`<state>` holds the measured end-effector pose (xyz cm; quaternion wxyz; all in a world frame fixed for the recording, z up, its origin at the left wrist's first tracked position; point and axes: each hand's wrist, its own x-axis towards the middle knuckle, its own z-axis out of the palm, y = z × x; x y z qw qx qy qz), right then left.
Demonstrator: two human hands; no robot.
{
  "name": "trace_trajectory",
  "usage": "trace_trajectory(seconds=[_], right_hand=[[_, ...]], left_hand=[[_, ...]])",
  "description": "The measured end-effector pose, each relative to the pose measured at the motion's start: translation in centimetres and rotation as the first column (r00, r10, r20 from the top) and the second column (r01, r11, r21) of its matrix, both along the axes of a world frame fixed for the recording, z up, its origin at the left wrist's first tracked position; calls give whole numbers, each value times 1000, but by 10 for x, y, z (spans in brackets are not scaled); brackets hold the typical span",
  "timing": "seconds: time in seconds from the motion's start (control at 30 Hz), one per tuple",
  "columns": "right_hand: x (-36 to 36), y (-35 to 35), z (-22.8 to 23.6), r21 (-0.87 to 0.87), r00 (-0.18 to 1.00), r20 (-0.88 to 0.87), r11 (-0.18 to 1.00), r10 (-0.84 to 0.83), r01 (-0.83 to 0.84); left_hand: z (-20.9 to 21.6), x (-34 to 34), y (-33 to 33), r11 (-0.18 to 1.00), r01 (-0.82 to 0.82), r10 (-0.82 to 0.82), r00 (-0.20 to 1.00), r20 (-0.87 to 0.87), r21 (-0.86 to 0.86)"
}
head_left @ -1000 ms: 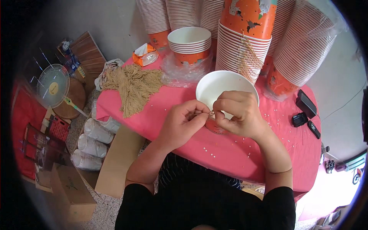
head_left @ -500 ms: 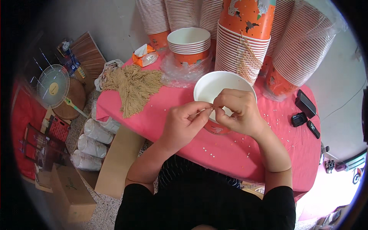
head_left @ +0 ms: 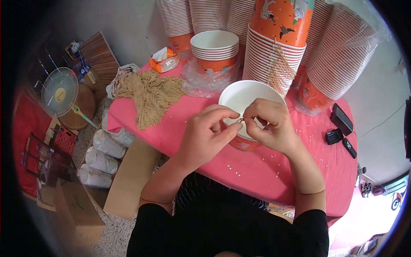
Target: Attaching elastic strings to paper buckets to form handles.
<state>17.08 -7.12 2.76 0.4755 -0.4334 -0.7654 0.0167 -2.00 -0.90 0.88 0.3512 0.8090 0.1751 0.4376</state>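
A white-rimmed orange paper bucket (head_left: 244,144) stands on the table in front of me, and both my hands are over its near rim. My right hand (head_left: 269,124) pinches a short bit of thin tan cord (head_left: 241,120) between thumb and forefinger. Just left of it, my left hand (head_left: 205,135) has its thumb and forefinger parted around the cord's end. Most of the cord is hidden by the fingers. More tan cords (head_left: 282,68) hang over the side of a tall bucket stack (head_left: 257,55) behind.
A heap of tan cords (head_left: 154,96) lies at the left of the pink tablecloth (head_left: 197,160), near a shorter bucket stack (head_left: 214,53). Small white bits are scattered about. A black remote control (head_left: 349,147) lies at the right; a cardboard box (head_left: 132,175) stands at lower left.
The thumb and forefinger of my left hand have parted from their pinch. My right hand is still pinched at the cord, and the view has shifted slightly.
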Motion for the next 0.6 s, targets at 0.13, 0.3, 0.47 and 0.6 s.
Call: trace_trajectory(seconds=[0.13, 0.3, 0.47, 0.6], right_hand=[[-1, 1, -2, 13, 1000, -14, 1000, 7, -7], [0, 1, -2, -52, 998, -61, 998, 18, -22], [1, 0, -2, -101, 996, -83, 994, 33, -41], [1, 0, -1, -99, 995, -83, 993, 47, -56]], left_hand=[[-8, 9, -2, 954, 110, -91, 992, 82, -278], [-5, 11, -3, 859, 238, -182, 969, 166, -454], [-14, 11, 1, 895, 216, -167, 973, 157, -390], [-14, 13, -1, 894, 216, -147, 969, 198, -393]])
